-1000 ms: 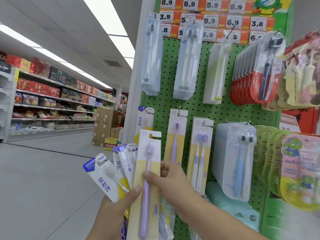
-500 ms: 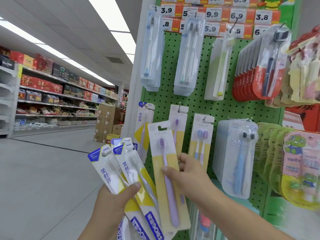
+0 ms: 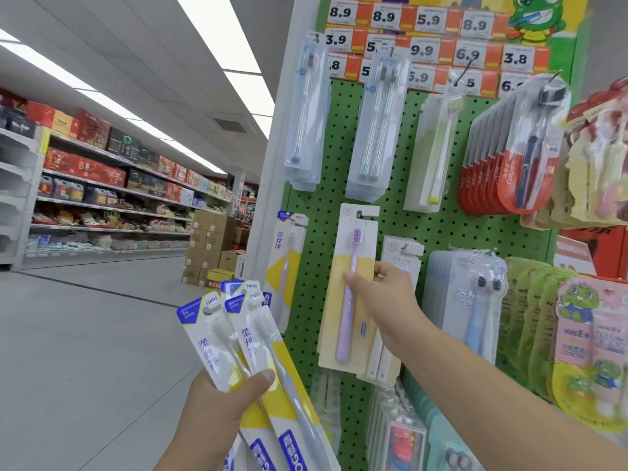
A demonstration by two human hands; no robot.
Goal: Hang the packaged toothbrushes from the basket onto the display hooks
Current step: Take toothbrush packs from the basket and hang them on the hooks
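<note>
My right hand (image 3: 384, 294) pinches a yellow-and-white carded pack with a purple toothbrush (image 3: 350, 294), held upright against the green pegboard panel (image 3: 438, 232), its top slot at a hook; can't tell if it's seated. My left hand (image 3: 224, 399) grips a fanned bunch of blue-white-yellow carded toothbrush packs (image 3: 255, 345), low and left of the board. Hands apart. Clear blister toothbrush packs (image 3: 377, 130) hang above.
</note>
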